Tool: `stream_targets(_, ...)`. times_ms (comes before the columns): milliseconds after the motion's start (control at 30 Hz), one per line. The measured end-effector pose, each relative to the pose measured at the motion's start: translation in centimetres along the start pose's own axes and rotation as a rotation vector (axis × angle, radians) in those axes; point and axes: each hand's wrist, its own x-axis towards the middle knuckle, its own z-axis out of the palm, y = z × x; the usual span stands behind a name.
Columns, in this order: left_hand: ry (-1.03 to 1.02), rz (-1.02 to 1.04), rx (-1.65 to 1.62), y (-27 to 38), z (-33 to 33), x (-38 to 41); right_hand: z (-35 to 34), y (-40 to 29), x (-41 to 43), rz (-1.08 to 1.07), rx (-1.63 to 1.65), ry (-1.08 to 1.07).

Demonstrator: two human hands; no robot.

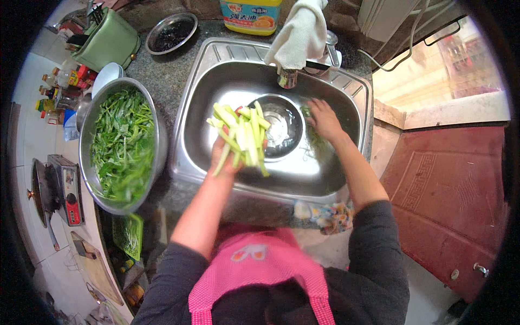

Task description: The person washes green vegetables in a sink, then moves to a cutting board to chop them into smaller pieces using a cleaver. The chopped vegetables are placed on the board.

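Note:
My left hand (227, 153) holds a bunch of cut pale-green stalks (245, 134) over the left part of the stainless steel sink (284, 178). Something small and red shows among the stalks. Just behind and to the right of them, a round metal bowl (300, 122) stands in the sink, partly covered by the bunch. My right hand (325, 121) is at the sink's right side, fingers spread, over some thin green plant scraps (317, 142); whether it grips any is unclear. A white cloth (298, 36) drapes over the faucet (287, 78).
Left of the sink stands a large metal basin (157, 158) of leafy greens (122, 150). Behind are a small metal dish (170, 34) and a yellow detergent jug (251, 18). A patterned cloth (329, 215) lies on the front edge. A green knife holder (107, 42) stands back left.

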Motion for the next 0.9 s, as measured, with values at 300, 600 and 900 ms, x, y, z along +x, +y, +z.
stream_targets(300, 0.043, 0.083, 0.019, -0.1, -0.5, -1.5, 1.1, -2.2, -4.4, 0.101, -0.16, -0.526)
stream_targets(600, -0.017, 0.108, -0.075, -1.1, 0.8, -2.4, -0.4, -4.4, -11.2, -0.073, 0.141, -1.137)
stream_targets(900, -0.028, 0.191, -0.103, -1.9, 1.4, -5.4, -4.3, -6.4, -15.2, -0.117, 0.276, -0.572)
